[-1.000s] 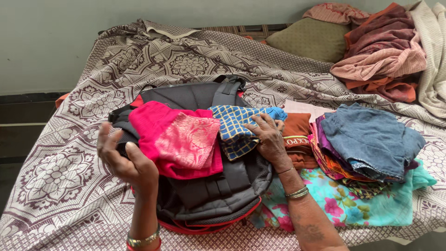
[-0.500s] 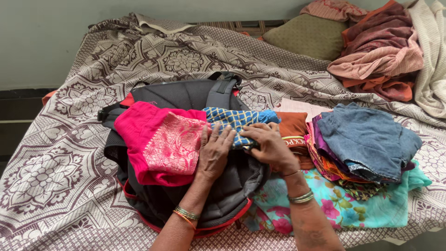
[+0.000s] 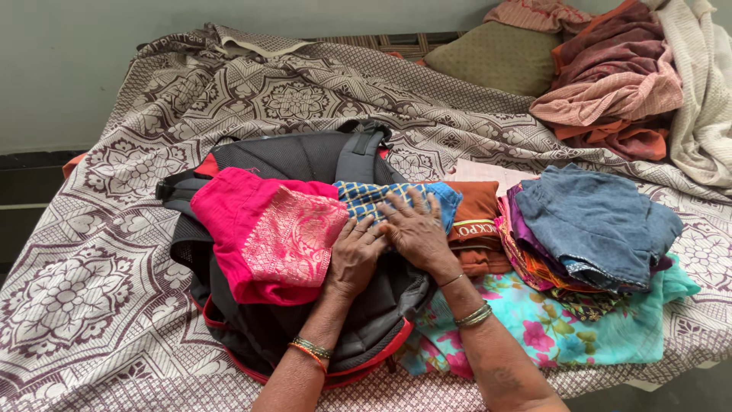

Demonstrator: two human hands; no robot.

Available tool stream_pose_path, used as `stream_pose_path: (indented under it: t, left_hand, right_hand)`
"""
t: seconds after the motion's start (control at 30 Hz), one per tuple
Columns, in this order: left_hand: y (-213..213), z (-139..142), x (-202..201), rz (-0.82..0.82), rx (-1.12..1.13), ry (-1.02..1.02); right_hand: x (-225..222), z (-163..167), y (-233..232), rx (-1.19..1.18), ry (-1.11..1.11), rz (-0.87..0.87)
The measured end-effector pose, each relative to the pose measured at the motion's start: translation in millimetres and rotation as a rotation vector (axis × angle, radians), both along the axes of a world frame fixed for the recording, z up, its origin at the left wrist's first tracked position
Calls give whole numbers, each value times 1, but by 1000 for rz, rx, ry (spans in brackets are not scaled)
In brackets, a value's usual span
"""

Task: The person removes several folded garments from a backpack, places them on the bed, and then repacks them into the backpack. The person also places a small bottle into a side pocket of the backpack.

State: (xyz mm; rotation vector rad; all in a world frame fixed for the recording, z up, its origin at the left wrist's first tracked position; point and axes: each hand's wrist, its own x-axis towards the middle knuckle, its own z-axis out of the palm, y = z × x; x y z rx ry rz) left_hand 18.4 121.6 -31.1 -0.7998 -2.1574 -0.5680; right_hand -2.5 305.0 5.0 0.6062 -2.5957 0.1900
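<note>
A dark grey backpack (image 3: 290, 156) with red trim lies open on the bed. A pink garment with a gold-patterned panel (image 3: 263, 229) rests in its opening. Beside it lies a blue and yellow checked cloth (image 3: 366, 200). My left hand (image 3: 354, 255) lies flat at the edge of the pink garment and the checked cloth, fingers apart. My right hand (image 3: 412, 225) presses palm down on the checked cloth, just beside the left one. Neither hand grips anything.
An orange folded garment (image 3: 476, 217) sits right of the backpack. A stack topped by blue denim (image 3: 595, 221) lies on a turquoise floral cloth (image 3: 549, 328). Heaped clothes (image 3: 610, 91) and an olive pillow (image 3: 496, 57) are at the back right. A patterned bedsheet (image 3: 99, 282) covers the bed.
My left hand came down from the raised position at the left and now lies flat on the clothes beside my right hand. The right hand has shifted slightly left on the checked cloth.
</note>
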Motion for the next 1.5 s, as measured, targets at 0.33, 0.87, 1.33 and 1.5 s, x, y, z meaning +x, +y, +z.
stream_pose_path:
  t: [0.33,0.87,1.33,1.5]
  left_hand:
    - [-5,13,5,96,217,-46]
    - [-7,1,-13,-117,1162,-160]
    - [-21,21,-4,-512,1406,-218]
    - [-24,8,-23,-549,1551,-638]
  right_hand:
    - [-20,-5,38,-224,-207,-304]
    - [17,59,61,-418,-247,455]
    - [13,35,52,-1217,-35,534]
    - [-5,18,64,-1795,-381,329]
